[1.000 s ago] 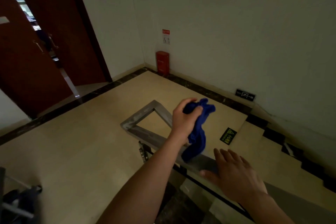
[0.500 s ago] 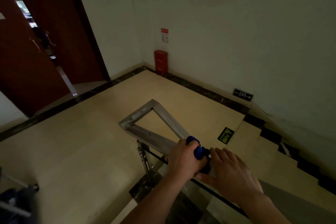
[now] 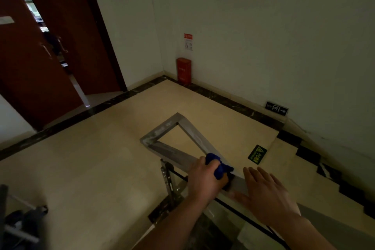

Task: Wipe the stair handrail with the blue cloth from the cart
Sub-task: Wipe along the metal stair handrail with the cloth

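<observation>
Low in the frame's centre, the left hand [image 3: 205, 180] clutches the blue cloth [image 3: 218, 167] on the handrail [image 3: 172, 149]; the right hand [image 3: 267, 195] rests spread flat just beside it, hiding the rail beneath.

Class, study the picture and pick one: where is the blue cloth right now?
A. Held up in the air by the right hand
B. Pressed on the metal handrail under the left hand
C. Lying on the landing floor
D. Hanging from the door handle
B: the left hand bunches the blue cloth against the metal handrail, while the right hand lies open on the rail beside it.
</observation>
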